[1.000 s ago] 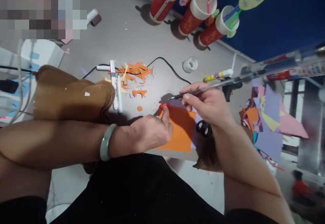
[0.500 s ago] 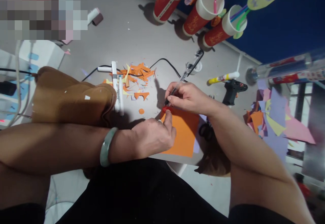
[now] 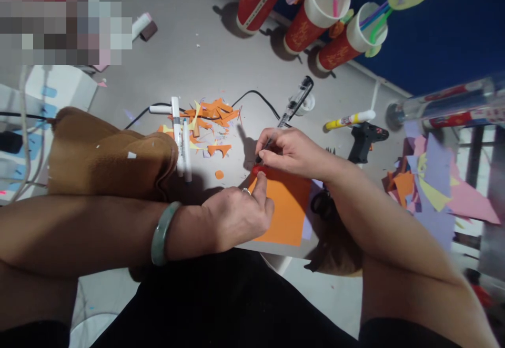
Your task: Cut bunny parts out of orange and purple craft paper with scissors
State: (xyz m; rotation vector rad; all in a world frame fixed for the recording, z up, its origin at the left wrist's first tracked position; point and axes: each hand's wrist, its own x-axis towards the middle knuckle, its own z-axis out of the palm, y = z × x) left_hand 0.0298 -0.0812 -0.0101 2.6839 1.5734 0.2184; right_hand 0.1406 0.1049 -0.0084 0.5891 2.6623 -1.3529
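My right hand (image 3: pixel 295 151) is closed around a clear-barrelled pen with a black clip (image 3: pixel 291 110), its tip pointing down at a small red round piece (image 3: pixel 257 170). That piece lies at the upper left corner of a sheet of orange paper (image 3: pixel 288 211). With its index fingertip, my left hand (image 3: pixel 236 216) presses the red piece down; its other fingers are curled under. Purple paper (image 3: pixel 308 221) shows beneath the orange sheet's right edge. Just left of the hands lies a small orange paper disc (image 3: pixel 219 174). Whether the pen tip touches the red piece is hard to see.
Orange and yellow paper scraps (image 3: pixel 215 114) lie beyond my hands, beside white markers (image 3: pixel 177 135) and a brown cloth item (image 3: pixel 110 153). Red paper cups (image 3: pixel 302 32) with straws stand at the back. A yellow marker (image 3: pixel 345 121) and a black glue gun (image 3: pixel 363 142) are to the right.
The camera view has shifted slightly. Both hands, the pen and the red piece keep nearly the same positions relative to each other.
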